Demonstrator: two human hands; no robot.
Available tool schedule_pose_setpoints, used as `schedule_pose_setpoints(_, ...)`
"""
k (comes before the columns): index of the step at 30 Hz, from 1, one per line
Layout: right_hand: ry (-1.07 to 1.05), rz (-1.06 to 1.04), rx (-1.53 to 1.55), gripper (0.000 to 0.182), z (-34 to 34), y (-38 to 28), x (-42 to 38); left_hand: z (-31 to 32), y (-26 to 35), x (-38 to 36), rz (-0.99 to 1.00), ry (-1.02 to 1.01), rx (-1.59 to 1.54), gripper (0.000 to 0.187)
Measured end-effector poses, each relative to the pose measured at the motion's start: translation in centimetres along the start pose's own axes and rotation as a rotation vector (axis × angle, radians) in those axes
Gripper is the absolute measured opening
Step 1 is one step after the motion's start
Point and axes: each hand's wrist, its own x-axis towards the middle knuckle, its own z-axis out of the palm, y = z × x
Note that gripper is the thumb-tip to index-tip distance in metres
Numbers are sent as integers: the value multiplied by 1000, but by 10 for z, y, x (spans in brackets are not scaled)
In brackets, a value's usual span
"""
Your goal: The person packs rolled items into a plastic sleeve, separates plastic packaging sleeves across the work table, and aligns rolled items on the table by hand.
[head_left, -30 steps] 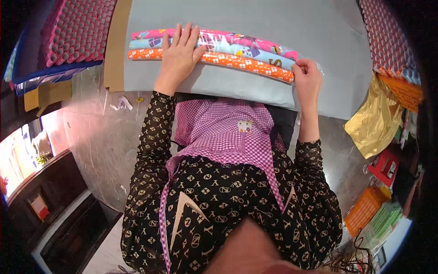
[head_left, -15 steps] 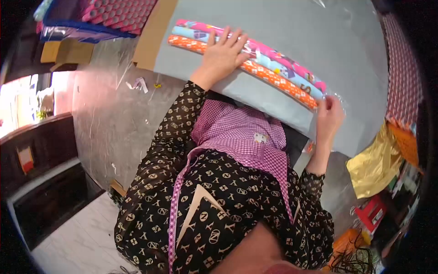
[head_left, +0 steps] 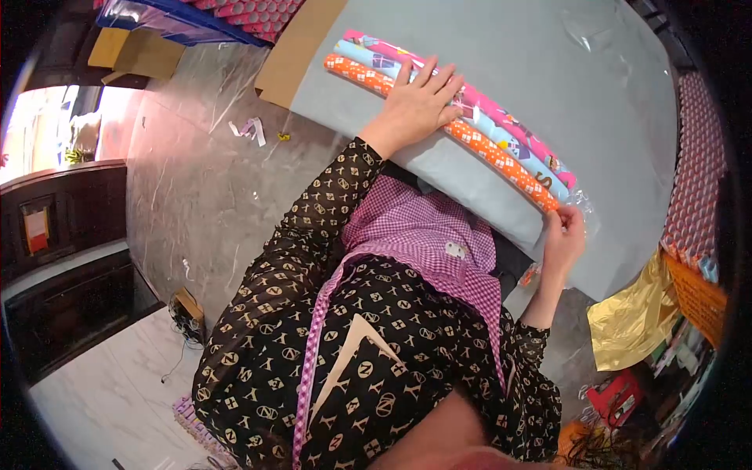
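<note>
Three printed rolls of wrapping paper lie side by side on a grey-covered work surface [head_left: 509, 47]: a pink roll [head_left: 513, 129], a light blue roll [head_left: 523, 154] and an orange roll [head_left: 493, 156] nearest my body. Clear plastic film [head_left: 583, 210] shines around them and sticks out crumpled past their right end. My left hand [head_left: 423, 106] lies flat across the middle of the rolls, fingers spread, covering part of them. At the right end of the orange roll, my right hand [head_left: 565, 235] has thumb and fingers pinched together on the film's edge.
A blue crate [head_left: 184, 22] of pink rolls [head_left: 243, 17] stands at the upper left, beside cardboard [head_left: 301, 47]. Many stacked rolls [head_left: 693, 164] line the right side, above an orange basket [head_left: 693, 294] and gold foil sheet [head_left: 627, 333].
The whole view has shifted, with the rolls appearing farther right. My right hand has moved toward my body, down to the orange roll's end. My left hand still rests on the rolls.
</note>
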Motion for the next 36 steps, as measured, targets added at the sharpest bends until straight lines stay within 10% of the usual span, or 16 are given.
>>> schedule_pose_setpoints(13, -17, 96, 69, 12, 3, 7, 5, -2, 4, 0, -2, -2, -15, 52)
schedule_pose_setpoints(28, -89, -280, -102, 16, -8, -34, -8, -21, -13, -26, -50, -61, -32, 45)
schedule_pose_setpoints(36, -66, -73, 4, 15, -4, -36, -4, -29, -11, -36, -42, -116, 35, 43)
